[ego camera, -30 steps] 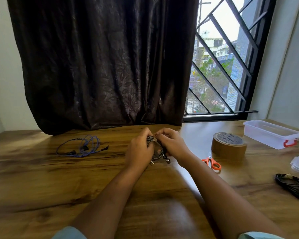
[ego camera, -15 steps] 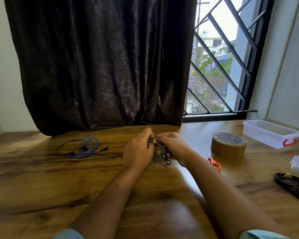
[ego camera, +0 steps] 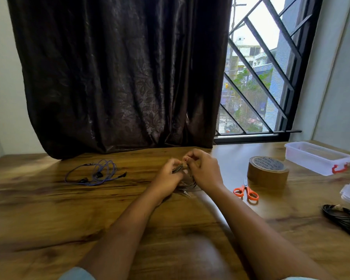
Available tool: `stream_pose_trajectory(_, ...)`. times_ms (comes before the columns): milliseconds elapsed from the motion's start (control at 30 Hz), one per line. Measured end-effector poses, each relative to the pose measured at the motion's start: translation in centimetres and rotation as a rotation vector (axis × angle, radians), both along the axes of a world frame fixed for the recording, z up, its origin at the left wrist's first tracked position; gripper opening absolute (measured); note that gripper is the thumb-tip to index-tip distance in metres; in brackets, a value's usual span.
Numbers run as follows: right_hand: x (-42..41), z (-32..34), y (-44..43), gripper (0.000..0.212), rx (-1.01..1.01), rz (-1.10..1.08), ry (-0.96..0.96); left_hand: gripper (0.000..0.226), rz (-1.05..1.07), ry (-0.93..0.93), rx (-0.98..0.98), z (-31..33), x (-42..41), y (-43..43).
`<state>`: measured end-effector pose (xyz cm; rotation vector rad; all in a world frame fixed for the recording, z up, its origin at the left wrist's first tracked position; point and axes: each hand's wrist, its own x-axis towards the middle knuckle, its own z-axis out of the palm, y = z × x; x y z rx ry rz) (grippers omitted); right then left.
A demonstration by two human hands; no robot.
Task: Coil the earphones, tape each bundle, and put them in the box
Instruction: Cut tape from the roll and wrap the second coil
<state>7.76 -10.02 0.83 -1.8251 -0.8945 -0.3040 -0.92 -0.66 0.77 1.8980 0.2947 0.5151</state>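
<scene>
Earphones (ego camera: pixel 187 184): coil left of tape roll (ego camera: pixel 268 171), now squeezed flatter, pinched by left hand (ego camera: pixel 168 174) and right hand (ego camera: pixel 204 170); taping likely next.

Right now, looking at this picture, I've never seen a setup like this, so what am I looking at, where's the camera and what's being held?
No machine here: one camera worn on a person's head looks down at their two bare hands above a wooden table. The left hand and right hand both hold a coil of grey earphones in their grip. On the table lie blue earphones at left, and at right a brown tape roll, orange scissors, a clear box with a red clasp, and a black cable bundle.
</scene>
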Motion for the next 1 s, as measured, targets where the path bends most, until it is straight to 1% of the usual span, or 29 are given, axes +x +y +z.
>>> stream_pose_trajectory(33,0.1,0.0,-0.1,0.014,0.013,-0.019,-0.021,0.011,-0.073,0.024,-0.097,0.1,0.0,-0.1)
stream_pose_trajectory(67,0.2,0.0,-0.3,0.014,0.022,-0.036,-0.05,0.012,-0.133,0.026,-0.195,0.2,0.0,-0.1)
stream_pose_trajectory(133,0.1,-0.1,-0.4,0.013,0.023,-0.05,-0.117,0.02,-0.184,0.004,-0.364,0.3,0.0,0.0)
stream_pose_trajectory(200,0.0,-0.1,-0.3,0.013,0.025,-0.047,-0.186,0.026,-0.176,-0.022,-0.428,0.3,0.1,0.1)
stream_pose_trajectory(300,-0.4,0.0,-0.3,0.013,0.042,-0.037,-0.268,0.03,-0.133,-0.045,-0.33,0.3,0.4,0.2)
stream_pose_trajectory(400,-0.4,-0.1,-0.2,0.011,0.055,0.014,-0.317,0.03,-0.037,-0.071,-0.225,0.4,0.4,0.2)
stream_pose_trajectory(500,-0.2,-0.3,0.0,0.012,0.045,0.072,-0.324,0.029,0.029,-0.075,-0.193,0.3,0.5,0.4)
stream_pose_trajectory(633,0.2,-0.2,0.1,0.01,0.097,0.168,-0.277,0.029,0.033,-0.09,-0.314,0.1,0.5,0.3)
stream_pose_trajectory(767,0.4,0.0,-0.1,0.008,0.075,0.253,-0.28,0.028,-0.009,-0.123,-0.536,0.0,0.5,0.5)
stream_pose_trajectory(833,0.6,0.0,-0.3,0.006,0.057,0.27,-0.298,0.028,-0.002,-0.114,-0.589,0.1,0.4,0.6)
stream_pose_trajectory(867,0.7,-0.1,-0.4,0.007,0.043,0.274,-0.317,0.031,0.01,-0.1,-0.576,0.0,0.4,0.7)
stream_pose_trajectory(933,0.8,-0.2,-0.4,0.012,0.006,0.282,-0.345,0.035,0.041,-0.071,-0.442,-0.1,0.5,0.9)
stream_pose_trajectory(1000,0.6,-0.3,-0.4,0.013,-0.017,0.294,-0.341,0.028,0.045,-0.072,-0.289,-0.3,0.5,1.2)
